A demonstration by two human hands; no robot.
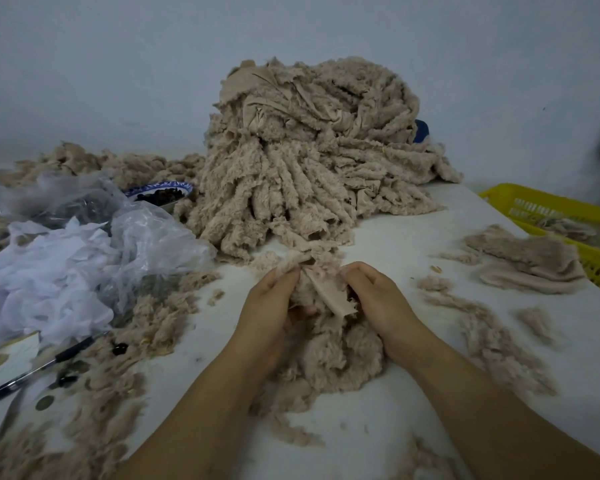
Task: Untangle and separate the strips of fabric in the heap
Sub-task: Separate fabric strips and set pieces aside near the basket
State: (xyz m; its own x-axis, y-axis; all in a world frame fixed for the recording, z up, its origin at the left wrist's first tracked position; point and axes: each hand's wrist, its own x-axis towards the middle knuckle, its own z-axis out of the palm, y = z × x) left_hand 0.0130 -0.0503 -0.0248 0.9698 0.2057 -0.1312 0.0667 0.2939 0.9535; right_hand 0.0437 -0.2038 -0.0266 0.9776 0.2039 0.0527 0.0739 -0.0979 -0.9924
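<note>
Gripping one beige strip of fabric (328,294) from both sides, the left hand (269,306) and the right hand (376,296) had their fingers (285,274) curled around it, just above a small fluffy bunch (340,355) on the white table (406,244). The big heap (309,150) of tangled strips stood behind the hands, near the wall (118,64), and a few separated pieces (530,261) lay on the table at the right beside a yellow basket (548,206)

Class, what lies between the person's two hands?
In the head view, a beige strip, smooth backing up, spans the gap; the left hand and right hand each pinch it above a fuzzy clump.
</note>
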